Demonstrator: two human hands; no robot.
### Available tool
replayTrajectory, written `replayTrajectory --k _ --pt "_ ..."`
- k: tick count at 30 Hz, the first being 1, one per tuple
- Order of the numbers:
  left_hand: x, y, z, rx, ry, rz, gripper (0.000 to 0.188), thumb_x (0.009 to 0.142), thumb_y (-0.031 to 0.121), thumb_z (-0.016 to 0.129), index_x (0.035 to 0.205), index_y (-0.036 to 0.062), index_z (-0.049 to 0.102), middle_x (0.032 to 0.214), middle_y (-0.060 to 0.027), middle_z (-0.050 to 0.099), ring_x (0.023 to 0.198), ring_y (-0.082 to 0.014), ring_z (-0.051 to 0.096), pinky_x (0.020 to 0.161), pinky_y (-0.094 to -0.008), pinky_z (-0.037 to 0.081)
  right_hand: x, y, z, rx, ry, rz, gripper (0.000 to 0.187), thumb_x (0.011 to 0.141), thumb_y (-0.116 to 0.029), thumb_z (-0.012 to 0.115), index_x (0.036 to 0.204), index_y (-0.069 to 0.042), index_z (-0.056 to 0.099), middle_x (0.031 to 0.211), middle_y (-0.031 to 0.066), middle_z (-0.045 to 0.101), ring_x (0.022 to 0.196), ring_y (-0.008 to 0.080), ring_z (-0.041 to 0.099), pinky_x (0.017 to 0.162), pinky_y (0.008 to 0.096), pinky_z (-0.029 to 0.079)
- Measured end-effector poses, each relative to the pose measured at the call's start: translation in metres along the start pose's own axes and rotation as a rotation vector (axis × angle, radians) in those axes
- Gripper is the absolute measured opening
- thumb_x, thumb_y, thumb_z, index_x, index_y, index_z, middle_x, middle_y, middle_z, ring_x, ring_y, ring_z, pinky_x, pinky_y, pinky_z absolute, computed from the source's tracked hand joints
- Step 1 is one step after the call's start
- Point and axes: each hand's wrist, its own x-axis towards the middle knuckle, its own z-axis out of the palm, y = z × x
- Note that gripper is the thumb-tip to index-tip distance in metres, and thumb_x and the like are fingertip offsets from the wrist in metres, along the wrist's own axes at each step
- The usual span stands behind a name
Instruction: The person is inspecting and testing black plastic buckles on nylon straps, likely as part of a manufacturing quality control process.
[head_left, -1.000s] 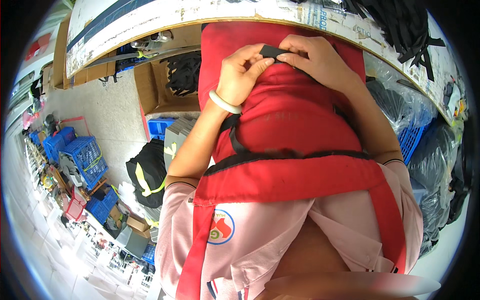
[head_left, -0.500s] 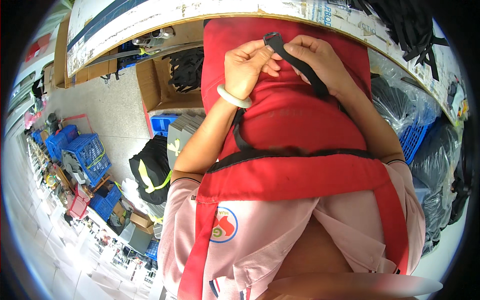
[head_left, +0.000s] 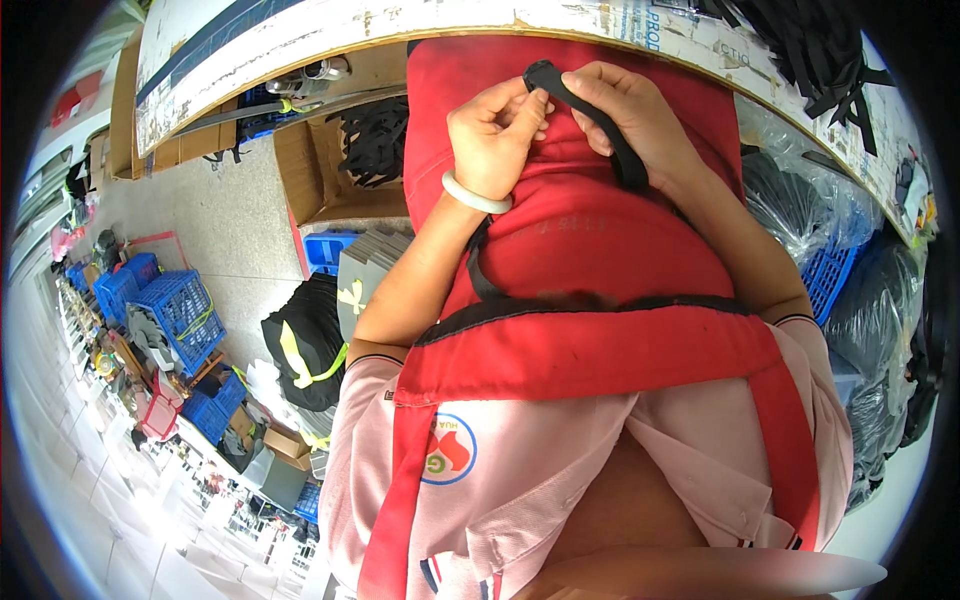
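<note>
A black webbing strap point(head_left: 627, 163) stretches between my hands above the red apron point(head_left: 600, 240) on my lap. Its far end, where a small dark buckle point(head_left: 536, 70) sits, is pinched by the fingers of my left hand point(head_left: 495, 140), which has a pale bangle on the wrist. My right hand point(head_left: 635, 115) grips the strap a little further along, thumb on top. From there the loose length hangs down past the palm onto the apron. Webbing covers most of the buckle, so how the strap is threaded cannot be made out.
A worn white tabletop point(head_left: 440, 22) curves across the far side, with a heap of black straps point(head_left: 800, 55) at its right. An open cardboard box point(head_left: 300, 170) of black strips stands left of my lap. Bundled black cloth point(head_left: 300, 330) lies nearer; plastic-wrapped bags point(head_left: 870, 300) crowd the right.
The strap now lies over the buckle frame, which showed plainly before. My right hand has shifted slightly left, and my left hand has turned a little.
</note>
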Motion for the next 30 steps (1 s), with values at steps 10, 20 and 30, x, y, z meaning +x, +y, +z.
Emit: replayTrajectory --k 10,20,30 --pt "0.001 -0.009 -0.004 0.373 -0.057 0.250 0.019 0.083 0.000 0.067 0.101 -0.0019 0.067 0.074 -0.0005 0.064 0.065 -0.0060 0.057 0.056 -0.0206 0.046 0.009 0.012 -0.005 -0.039 0.031 -0.054 0.025 0.091 -0.028 0.061 0.095 -0.004 0.061 0.074 0.0013 0.060 0.057 0.0049 0.052 0.050 0.0184 0.043" --pt "0.013 0.002 -0.020 -0.482 -0.143 -0.454 0.020 0.091 0.006 0.056 0.103 -0.0091 0.063 0.088 -0.0151 0.068 0.077 -0.0201 0.067 0.076 -0.0285 0.055 0.016 0.016 -0.012 -0.496 0.028 -0.374 0.025 0.088 -0.022 0.064 0.104 -0.003 0.064 0.082 0.0007 0.061 0.070 0.0082 0.054 0.065 0.0213 0.044" --pt "0.012 0.014 -0.004 -0.274 0.036 -0.202 0.017 0.086 0.001 0.064 0.099 -0.0097 0.064 0.080 -0.0142 0.066 0.068 -0.0171 0.066 0.061 -0.0258 0.058 -0.007 -0.010 -0.009 -0.545 -0.081 -0.048 0.022 0.091 -0.025 0.060 0.079 -0.007 0.058 0.055 -0.0066 0.044 0.045 0.0016 0.038 0.042 0.0189 0.030"
